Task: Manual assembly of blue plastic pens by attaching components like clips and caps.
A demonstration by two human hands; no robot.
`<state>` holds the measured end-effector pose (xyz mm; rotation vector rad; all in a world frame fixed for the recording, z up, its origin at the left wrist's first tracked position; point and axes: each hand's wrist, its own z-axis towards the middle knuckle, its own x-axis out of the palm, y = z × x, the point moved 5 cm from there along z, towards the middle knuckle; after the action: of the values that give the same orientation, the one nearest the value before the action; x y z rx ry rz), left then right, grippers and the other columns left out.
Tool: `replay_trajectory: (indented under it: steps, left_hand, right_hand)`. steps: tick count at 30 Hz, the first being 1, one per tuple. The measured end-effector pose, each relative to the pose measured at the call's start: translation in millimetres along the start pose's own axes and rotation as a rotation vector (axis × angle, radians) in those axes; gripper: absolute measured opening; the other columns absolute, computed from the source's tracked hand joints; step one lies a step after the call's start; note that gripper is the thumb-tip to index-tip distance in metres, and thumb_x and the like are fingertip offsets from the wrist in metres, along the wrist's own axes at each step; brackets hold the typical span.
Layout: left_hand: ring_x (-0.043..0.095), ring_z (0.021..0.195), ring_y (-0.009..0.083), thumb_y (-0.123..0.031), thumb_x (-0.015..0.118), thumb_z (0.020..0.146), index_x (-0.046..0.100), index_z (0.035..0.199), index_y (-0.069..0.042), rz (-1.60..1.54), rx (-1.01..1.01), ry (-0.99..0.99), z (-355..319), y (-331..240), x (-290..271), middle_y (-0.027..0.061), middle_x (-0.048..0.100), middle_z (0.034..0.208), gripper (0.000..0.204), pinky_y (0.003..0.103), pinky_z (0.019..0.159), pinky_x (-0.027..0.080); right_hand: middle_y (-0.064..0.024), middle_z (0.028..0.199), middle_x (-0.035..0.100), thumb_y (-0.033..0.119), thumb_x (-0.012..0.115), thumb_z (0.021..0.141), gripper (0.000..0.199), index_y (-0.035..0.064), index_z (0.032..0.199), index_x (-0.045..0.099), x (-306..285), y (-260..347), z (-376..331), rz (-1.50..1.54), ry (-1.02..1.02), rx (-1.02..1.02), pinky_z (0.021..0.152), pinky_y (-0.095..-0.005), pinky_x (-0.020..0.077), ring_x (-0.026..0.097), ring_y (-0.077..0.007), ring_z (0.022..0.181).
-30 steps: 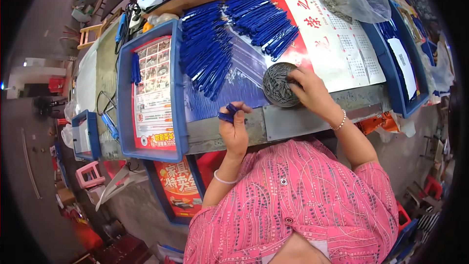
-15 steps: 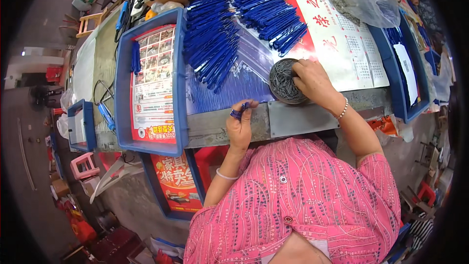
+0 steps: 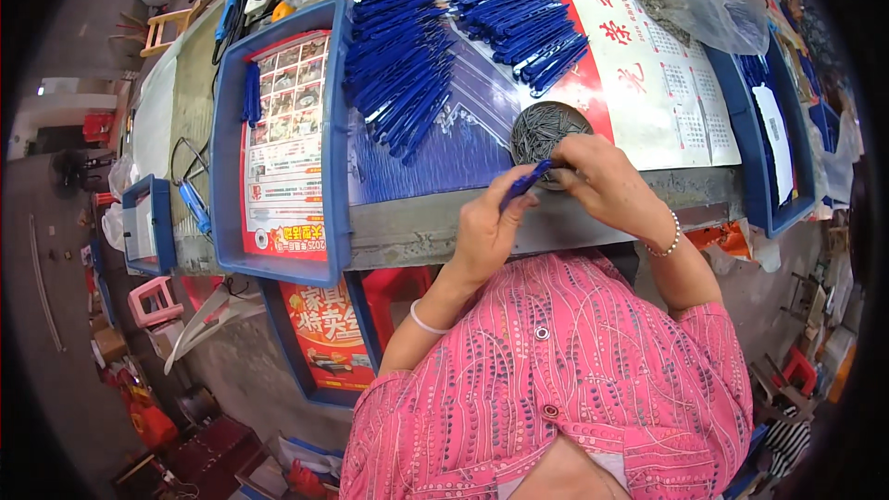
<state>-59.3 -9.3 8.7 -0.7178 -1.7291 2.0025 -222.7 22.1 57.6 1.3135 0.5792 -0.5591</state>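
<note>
My left hand [image 3: 483, 239] is closed around a small dark-blue slender piece [image 3: 524, 183], whose end points up and to the right. Against that end, the fingertips of my right hand [image 3: 607, 183] are pinched together; whatever is between them is too small and covered to make out. Both hands meet just in front of a round bowl [image 3: 586, 118] filled with thin grey metal pins [image 3: 544, 130]. Behind them, many blue slender pieces lie fanned out in a left pile [image 3: 398, 69] and a right pile [image 3: 519, 23].
A blue tray [image 3: 340, 148] with printed sheets and a few blue pieces stands to the left. Another blue tray [image 3: 741, 125] is at the right edge. A clear plastic bag [image 3: 718, 14] lies on the calendar sheet [image 3: 667, 97] at the back right.
My right hand has come out of the bowl toward me. My left hand has moved right and up with the blue piece, and the two hands now meet.
</note>
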Motion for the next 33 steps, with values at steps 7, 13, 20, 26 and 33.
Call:
replay_trajectory:
  steps: [7, 13, 20, 26, 33]
  left_hand:
    - [0.059, 0.061, 0.0131, -0.019, 0.051, 0.096, 0.054, 0.118, -0.002, 0.082, -0.003, 0.016, -0.6, -0.1, 2.6, 0.0082, 0.066, 0.081, 0.028, 0.026, 0.057, 0.048]
    - [0.058, 0.058, 0.0113, -0.021, 0.052, 0.095, 0.056, 0.114, -0.003, -0.011, -0.082, 0.044, -9.5, 7.8, 3.7, 0.0065, 0.067, 0.078, 0.027, 0.025, 0.055, 0.048]
    - [0.057, 0.058, 0.0101, -0.021, 0.052, 0.095, 0.057, 0.114, -0.004, -0.014, -0.088, 0.025, -13.1, 8.5, 2.7, 0.0054, 0.067, 0.078, 0.027, 0.025, 0.055, 0.047]
    - [0.057, 0.058, 0.0102, -0.019, 0.053, 0.095, 0.057, 0.114, -0.005, -0.001, -0.063, 0.028, -14.4, 8.8, 0.1, 0.005, 0.067, 0.077, 0.025, 0.025, 0.055, 0.046]
    - [0.06, 0.06, 0.0147, -0.015, 0.052, 0.094, 0.057, 0.113, -0.005, 0.034, -0.037, 0.048, -14.4, 9.1, -1.7, 0.008, 0.067, 0.081, 0.023, 0.027, 0.057, 0.047]
  right_hand:
    - [-0.0064, 0.083, 0.058, 0.001, 0.059, 0.082, 0.012, 0.0, 0.094, 0.055, -5.7, -3.6, -8.0, 0.278, -0.049, 0.099, 0.065, -0.0268, 0.0441, 0.057, -0.0172, 0.073]
    - [-0.0007, 0.082, 0.058, 0.007, 0.057, 0.088, 0.008, 0.0015, 0.094, 0.055, -1.7, -12.9, -12.3, 0.884, -0.056, 0.327, 0.066, -0.0198, 0.044, 0.054, -0.0052, 0.076]
    - [-0.001, 0.081, 0.057, 0.008, 0.056, 0.086, 0.008, 0.001, 0.091, 0.054, -2.0, -4.9, -10.0, 0.838, 0.036, 0.347, 0.065, -0.0196, 0.042, 0.053, -0.0058, 0.075]
    - [0.0002, 0.078, 0.053, 0.007, 0.054, 0.084, 0.008, 0.0003, 0.089, 0.053, -4.5, 0.9, -7.2, 0.749, 0.053, 0.324, 0.063, -0.0202, 0.0396, 0.049, -0.0051, 0.072]
    - [-0.0026, 0.073, 0.051, 0.005, 0.055, 0.081, 0.007, -0.0006, 0.085, 0.052, -6.5, 2.3, -6.2, 0.599, 0.067, 0.255, 0.063, -0.0233, 0.0396, 0.049, -0.0083, 0.07]
